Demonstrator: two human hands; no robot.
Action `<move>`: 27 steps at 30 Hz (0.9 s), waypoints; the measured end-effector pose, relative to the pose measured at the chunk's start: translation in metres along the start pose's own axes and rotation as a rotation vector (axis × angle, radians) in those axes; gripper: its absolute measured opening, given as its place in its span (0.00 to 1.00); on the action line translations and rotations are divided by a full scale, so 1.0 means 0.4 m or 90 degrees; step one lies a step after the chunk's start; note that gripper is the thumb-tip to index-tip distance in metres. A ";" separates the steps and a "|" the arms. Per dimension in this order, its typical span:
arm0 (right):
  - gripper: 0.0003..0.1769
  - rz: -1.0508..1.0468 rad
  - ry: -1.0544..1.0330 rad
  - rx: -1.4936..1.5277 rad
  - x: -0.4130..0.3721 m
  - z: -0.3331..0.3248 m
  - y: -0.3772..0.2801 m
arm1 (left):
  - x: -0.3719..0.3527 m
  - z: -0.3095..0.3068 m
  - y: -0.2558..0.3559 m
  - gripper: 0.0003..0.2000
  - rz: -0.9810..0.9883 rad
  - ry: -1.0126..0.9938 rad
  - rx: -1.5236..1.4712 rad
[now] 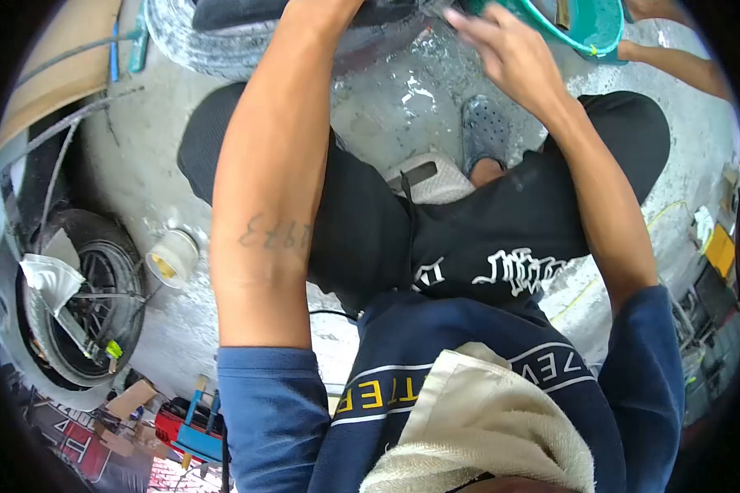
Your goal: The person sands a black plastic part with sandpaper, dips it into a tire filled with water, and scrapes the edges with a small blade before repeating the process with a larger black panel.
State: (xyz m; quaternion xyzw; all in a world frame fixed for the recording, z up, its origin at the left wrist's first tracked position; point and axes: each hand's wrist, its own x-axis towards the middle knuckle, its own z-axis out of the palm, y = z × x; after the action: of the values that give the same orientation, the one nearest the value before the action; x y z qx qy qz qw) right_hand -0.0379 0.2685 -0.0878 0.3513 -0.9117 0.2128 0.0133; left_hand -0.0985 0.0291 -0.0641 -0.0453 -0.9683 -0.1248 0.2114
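The left forearm [267,164] reaches up past the top edge of the view, so the left hand is out of sight and I cannot tell what it holds. The right hand [514,62] is near the top, its fingers partly extended and a little apart beside a dark object [399,15] cut off by the edge; whether it grips anything is unclear. A wet, grey-smeared tyre [222,53] lies at the upper left, by the left forearm. Right of the right hand is a green basin [588,29] with liquid in it, and another person's arm [674,67] reaches to its rim. The wet floor [411,103] stretches between the black-clad knees, with a grey clog [485,127] on one foot. Farther left, a white tub [173,256] containing something yellow stands beside a spoked wheel [99,287].
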 end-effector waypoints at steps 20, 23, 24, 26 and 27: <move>0.32 0.041 -0.279 0.030 0.056 -0.108 -0.020 | -0.021 -0.021 0.018 0.14 0.108 0.073 0.039; 0.23 0.104 -0.062 0.097 0.045 -0.089 -0.012 | -0.020 -0.019 0.020 0.13 0.092 0.065 0.028; 0.20 0.088 0.019 0.129 0.051 -0.079 -0.007 | -0.019 -0.020 0.020 0.13 0.091 0.062 0.019; 0.15 0.036 0.139 0.167 0.058 -0.070 -0.013 | -0.018 -0.016 0.023 0.13 0.096 0.062 0.030; 0.15 0.030 0.137 0.167 0.057 -0.071 -0.022 | -0.016 -0.013 0.024 0.13 0.106 0.061 0.041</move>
State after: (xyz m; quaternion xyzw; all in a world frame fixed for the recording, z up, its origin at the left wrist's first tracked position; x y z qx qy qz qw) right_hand -0.0529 0.2593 -0.0548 0.3036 -0.8775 0.3664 0.0598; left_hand -0.0894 0.0368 -0.0599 -0.1125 -0.9535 -0.0780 0.2685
